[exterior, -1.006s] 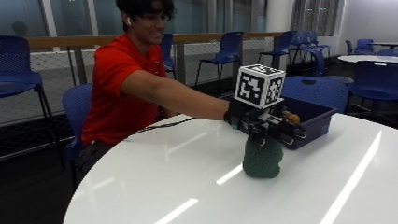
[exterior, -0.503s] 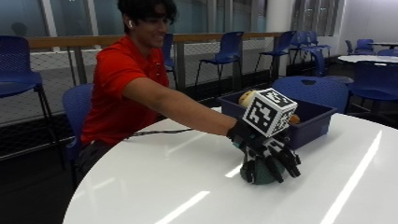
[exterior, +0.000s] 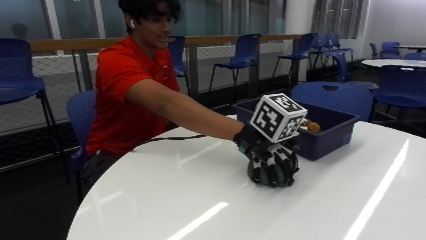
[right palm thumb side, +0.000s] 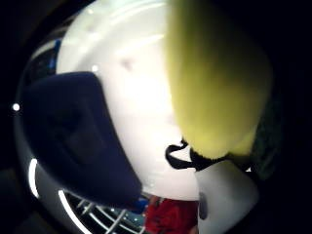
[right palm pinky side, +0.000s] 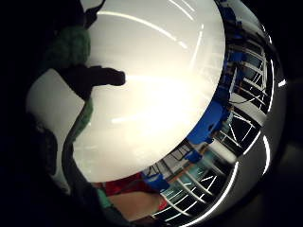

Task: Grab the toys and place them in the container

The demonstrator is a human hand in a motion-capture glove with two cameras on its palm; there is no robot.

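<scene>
Since a second ago the gloved right hand (exterior: pixel 271 162) has dropped from the top of the dark green plush toy (exterior: pixel 255 171) to cover it, and half a second ago it was already low over it, much as now. The outside view shows the fingers (exterior: pixel 282 169) curled down over the toy's front and sides, gripping it, with the toy resting on the white round table (exterior: pixel 200 200); only a dark green edge shows beneath the glove. The person in a red shirt (exterior: pixel 126 95) sits at the far side of the table and reaches that arm forward across it. Just behind the hand stands the dark blue plastic container (exterior: pixel 326 135), on the table, with something orange and tan (exterior: pixel 310 126) showing above its rim; what it is cannot be told. In the thumb side palm view a yellow-green part of the toy (right palm thumb side: pixel 214 83) fills much of the picture, close to the palm, and the blue container (right palm thumb side: pixel 78 136) stands beside it on the table (right palm thumb side: pixel 141 97). In the little finger side palm view green plush (right palm pinky side: pixel 71 47) shows by a black gloved finger (right palm pinky side: pixel 97 78), above the bright table surface (right palm pinky side: pixel 156 94). Blue chairs (exterior: pixel 246 55) stand behind, along a railing.
</scene>
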